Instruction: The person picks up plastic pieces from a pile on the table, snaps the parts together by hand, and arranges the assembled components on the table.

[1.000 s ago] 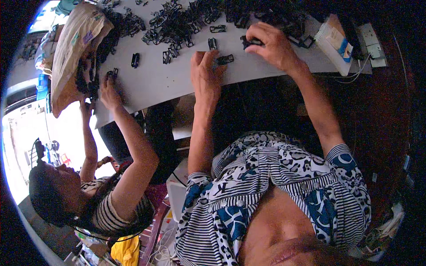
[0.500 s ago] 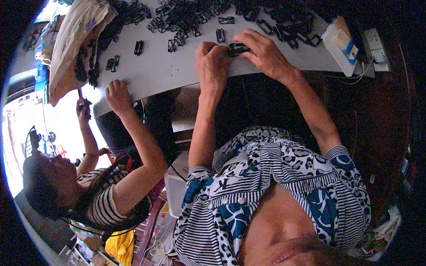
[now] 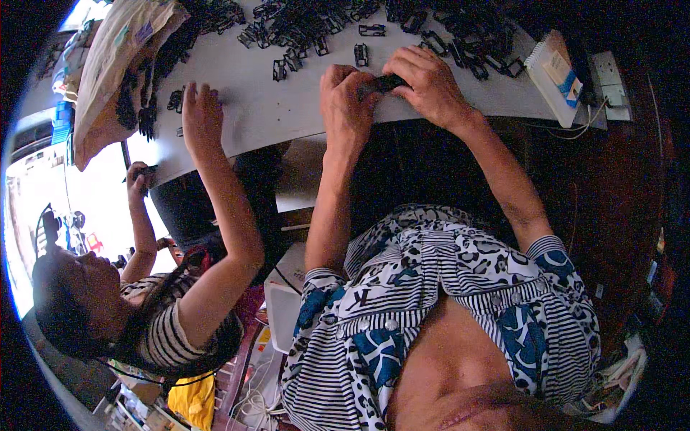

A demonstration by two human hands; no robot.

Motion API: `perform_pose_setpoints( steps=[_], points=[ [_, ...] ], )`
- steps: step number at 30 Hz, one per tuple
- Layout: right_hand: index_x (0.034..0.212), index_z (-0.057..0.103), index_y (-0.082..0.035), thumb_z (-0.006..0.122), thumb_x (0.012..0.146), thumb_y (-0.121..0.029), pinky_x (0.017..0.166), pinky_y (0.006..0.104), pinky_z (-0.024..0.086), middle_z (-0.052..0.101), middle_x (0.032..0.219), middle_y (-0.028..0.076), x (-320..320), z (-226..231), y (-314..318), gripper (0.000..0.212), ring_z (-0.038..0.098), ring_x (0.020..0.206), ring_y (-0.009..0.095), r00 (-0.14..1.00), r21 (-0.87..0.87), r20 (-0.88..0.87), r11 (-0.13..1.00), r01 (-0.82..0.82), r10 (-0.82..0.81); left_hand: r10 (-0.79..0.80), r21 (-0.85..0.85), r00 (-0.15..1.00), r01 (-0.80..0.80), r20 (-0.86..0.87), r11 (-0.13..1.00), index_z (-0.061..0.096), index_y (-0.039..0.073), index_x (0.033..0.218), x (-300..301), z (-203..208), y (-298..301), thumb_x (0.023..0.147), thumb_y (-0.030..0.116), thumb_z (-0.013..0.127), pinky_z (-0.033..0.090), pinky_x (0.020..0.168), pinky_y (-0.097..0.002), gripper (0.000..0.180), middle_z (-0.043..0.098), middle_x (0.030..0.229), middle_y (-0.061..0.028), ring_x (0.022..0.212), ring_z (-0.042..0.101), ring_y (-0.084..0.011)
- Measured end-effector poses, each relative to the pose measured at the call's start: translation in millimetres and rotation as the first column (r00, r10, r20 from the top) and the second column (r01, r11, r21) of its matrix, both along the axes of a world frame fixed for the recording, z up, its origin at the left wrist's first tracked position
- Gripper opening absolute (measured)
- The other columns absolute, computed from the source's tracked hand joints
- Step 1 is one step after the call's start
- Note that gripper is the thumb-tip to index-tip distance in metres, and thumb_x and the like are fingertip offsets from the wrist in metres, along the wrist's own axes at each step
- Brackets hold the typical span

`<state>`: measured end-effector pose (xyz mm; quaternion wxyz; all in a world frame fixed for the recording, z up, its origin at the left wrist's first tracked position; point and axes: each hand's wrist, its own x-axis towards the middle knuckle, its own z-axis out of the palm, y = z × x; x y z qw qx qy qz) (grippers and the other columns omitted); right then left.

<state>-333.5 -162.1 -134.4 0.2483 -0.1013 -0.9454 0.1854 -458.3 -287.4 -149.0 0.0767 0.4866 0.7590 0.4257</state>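
Note:
Between my two hands is a small black plastic part (image 3: 390,82), long and narrow, held just above the near side of the table. My left hand (image 3: 346,100) is closed on its left end, fingers curled. On the other end, my right hand (image 3: 429,82) pinches it between thumb and fingers. The fingers cover much of the part, so its details are hidden. Just beyond my hands lie two loose black frame-like parts, one upright in view (image 3: 361,54) and one sideways (image 3: 371,30).
Piles of similar black parts (image 3: 302,29) cover the table's (image 3: 266,104) far side. A spiral notepad (image 3: 550,79) stands at right by a white socket strip (image 3: 609,80) with cables. At left, a co-worker's hand (image 3: 203,118) reaches over the table beside a large pale bag (image 3: 108,86).
The part in my hands has turned and now shows a darker, more solid side; my hands barely moved. The co-worker's nearer hand has moved farther over the table, and a loose part there has gone from view.

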Motion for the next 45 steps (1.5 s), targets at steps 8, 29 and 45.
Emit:
perform_pose_setpoints(
  steps=[8, 29, 45],
  points=[
    [0.086, 0.06, -0.004, 0.071, 0.065, -0.009, 0.082, 0.0395, 0.044, 0.056, 0.089, 0.01, 9.3, 1.6, -3.2, 0.024, 0.055, 0.092, 0.03, 1.0, 0.0, -0.017, 1.0, -0.009, 0.009, -0.018, 0.037, 1.0, 0.018, 0.008, 0.999, 0.065, 0.005, 0.094, 9.7, 8.5, 4.5, 0.057, -0.001, 0.076, 0.043, 0.081, -0.0405, 0.039, 0.056, 0.095, -0.0126, 0.093, 0.052, -0.0327],
    [0.105, 0.059, -0.01, 0.069, 0.077, -0.012, 0.077, 0.0356, 0.045, 0.058, 0.091, 0.005, 19.8, 16.6, 57.6, 0.03, 0.056, 0.084, 0.022, 0.938, 0.128, -0.127, 0.932, 0.339, -0.324, 0.195, -0.046, 0.928, -0.22, -0.317, 0.974, 0.062, 0.008, 0.099, -4.9, 43.3, 15.8, 0.068, 0.013, 0.076, 0.043, 0.079, -0.0413, 0.034, 0.058, 0.091, -0.0122, 0.09, 0.053, -0.0319],
    [0.118, 0.05, 0.0, 0.06, 0.088, -0.017, 0.052, 0.0204, 0.05, 0.061, 0.096, 0.005, 41.2, 11.4, 22.0, 0.035, 0.061, 0.079, 0.009, 0.993, -0.992, -0.114, -0.048, -0.113, 0.037, -0.114, -0.02, 0.855, 0.12, -0.506, 0.993, 0.068, 0.011, 0.098, -15.9, 27.2, 36.2, 0.074, -0.001, 0.053, 0.046, 0.071, -0.0411, 0.031, 0.053, 0.091, -0.0118, 0.088, 0.052, -0.0312]
  ],
)
